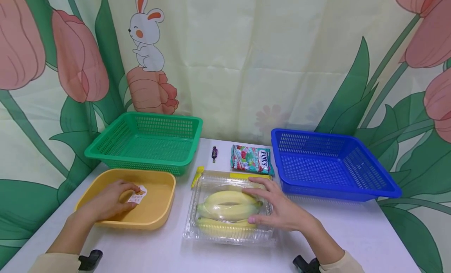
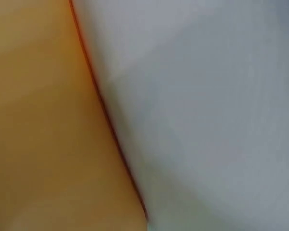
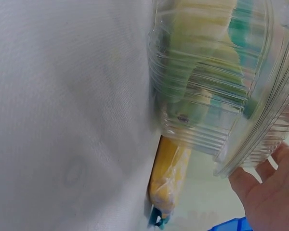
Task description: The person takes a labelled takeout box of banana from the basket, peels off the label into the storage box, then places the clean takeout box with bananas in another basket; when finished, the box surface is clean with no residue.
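In the head view my left hand point(image 1: 114, 198) is inside the yellow basin point(image 1: 160, 216), fingers and thumb curled round a small item with a white printed label point(image 1: 138, 194). Most of this item is hidden by the hand. My right hand point(image 1: 278, 206) spreads over the right side of a clear plastic clamshell box point(image 1: 190, 226), fingertips and thumb at its lid. Inside lie several bananas point(image 1: 229, 204). The right wrist view has the fingers point(image 3: 243, 183) at the box's rim. Only the basin's side and white cloth fill the left wrist view.
Behind the clamshell lies a long yellow packet point(image 1: 198, 176), partly hidden. Beyond it are a FOX'S candy bag point(image 1: 251, 159) and a small purple wrapped candy point(image 1: 214, 154). A green basket point(image 1: 141, 159) stands back left, a blue basket point(image 1: 331, 187) at right.
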{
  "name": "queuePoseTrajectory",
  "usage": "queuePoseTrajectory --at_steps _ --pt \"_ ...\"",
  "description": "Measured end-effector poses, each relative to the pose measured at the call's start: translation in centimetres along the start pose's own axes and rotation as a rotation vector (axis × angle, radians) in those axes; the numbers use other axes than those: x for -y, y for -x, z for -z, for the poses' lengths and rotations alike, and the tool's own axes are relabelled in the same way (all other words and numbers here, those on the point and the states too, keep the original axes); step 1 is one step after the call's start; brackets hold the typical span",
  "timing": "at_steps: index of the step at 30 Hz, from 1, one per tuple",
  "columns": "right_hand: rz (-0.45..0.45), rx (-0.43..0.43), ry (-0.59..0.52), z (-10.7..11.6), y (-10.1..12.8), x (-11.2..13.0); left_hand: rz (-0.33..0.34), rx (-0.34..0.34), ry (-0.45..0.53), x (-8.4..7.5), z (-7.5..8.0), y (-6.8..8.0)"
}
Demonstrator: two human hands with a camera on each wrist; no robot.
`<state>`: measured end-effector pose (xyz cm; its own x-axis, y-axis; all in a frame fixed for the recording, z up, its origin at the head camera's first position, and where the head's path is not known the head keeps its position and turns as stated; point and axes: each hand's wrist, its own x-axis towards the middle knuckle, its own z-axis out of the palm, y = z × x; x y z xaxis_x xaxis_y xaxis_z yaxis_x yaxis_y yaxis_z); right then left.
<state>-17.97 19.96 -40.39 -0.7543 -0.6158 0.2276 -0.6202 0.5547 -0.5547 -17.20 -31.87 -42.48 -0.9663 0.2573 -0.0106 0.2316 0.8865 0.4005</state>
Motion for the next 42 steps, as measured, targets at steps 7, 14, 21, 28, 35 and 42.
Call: queuePoseTrajectory --at_steps 7,14,21,28,35,42 --pt "0.026 0.001 0.016 0.1 -0.3 0.2 0.010 0.034 -0.007 0.3 0.3 0.2" --pt "0.018 0.008 0.015 0.1 -0.3 0.4 0.045 0.084 0.025 0.6 0.7 0.3" --pt "0.017 0.013 0.014 0.0 -0.3 0.5 0.026 0.068 0.001 0.9 0.8 0.5" --pt "0.019 0.008 0.007 0.0 -0.3 0.4 0.024 0.043 -0.024 1.3 0.7 0.2" --pt "0.000 0.035 0.017 0.4 0.0 0.3 0.017 0.018 -0.044 1.1 0.5 -0.3" --pt "-0.001 0.057 0.046 0.6 0.1 0.3 -0.014 0.007 -0.061 0.8 0.3 -0.2"
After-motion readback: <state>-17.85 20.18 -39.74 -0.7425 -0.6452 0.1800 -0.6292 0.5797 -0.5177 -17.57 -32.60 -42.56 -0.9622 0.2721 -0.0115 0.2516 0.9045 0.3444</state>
